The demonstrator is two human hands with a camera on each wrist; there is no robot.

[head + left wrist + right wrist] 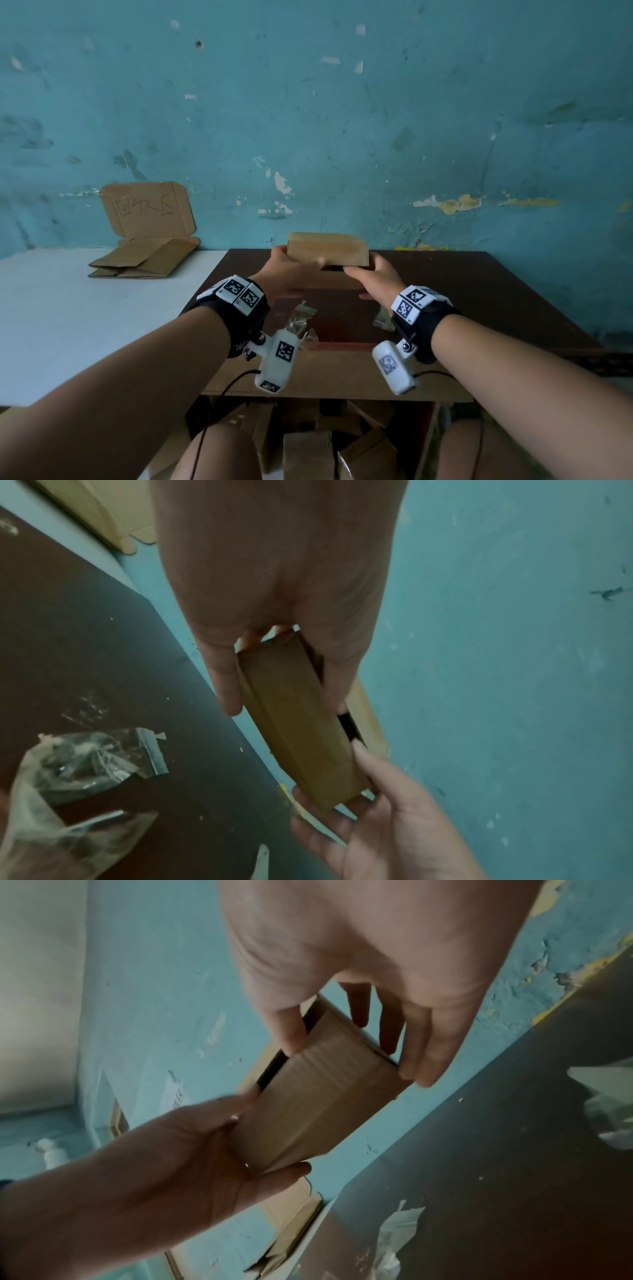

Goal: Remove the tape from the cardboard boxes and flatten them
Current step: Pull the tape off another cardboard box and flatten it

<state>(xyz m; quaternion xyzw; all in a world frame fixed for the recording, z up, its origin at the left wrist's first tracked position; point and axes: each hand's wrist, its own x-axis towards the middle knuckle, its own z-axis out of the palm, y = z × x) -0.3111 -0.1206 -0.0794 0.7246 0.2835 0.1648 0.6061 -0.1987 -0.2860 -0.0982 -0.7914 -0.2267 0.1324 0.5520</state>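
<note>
A small brown cardboard box (328, 249) is held in the air over the far edge of a dark brown table (462, 308). My left hand (297, 263) grips its left end, thumb on the near face and fingers behind. My right hand (362, 271) holds the right end from below. In the left wrist view the left hand (284, 699) clamps the box (301, 737) between thumb and fingers. In the right wrist view the right hand (356, 1061) pinches the box (318, 1102), thumb beside a dark gap where a flap stands slightly open.
Crumpled clear tape scraps (301, 317) lie on the table under my wrists, with more tape (382, 320) to the right. Flattened cardboard (147, 262) lies on a white surface at left, below a cardboard sign (147, 209) on the teal wall. Several boxes (308, 448) sit under the table.
</note>
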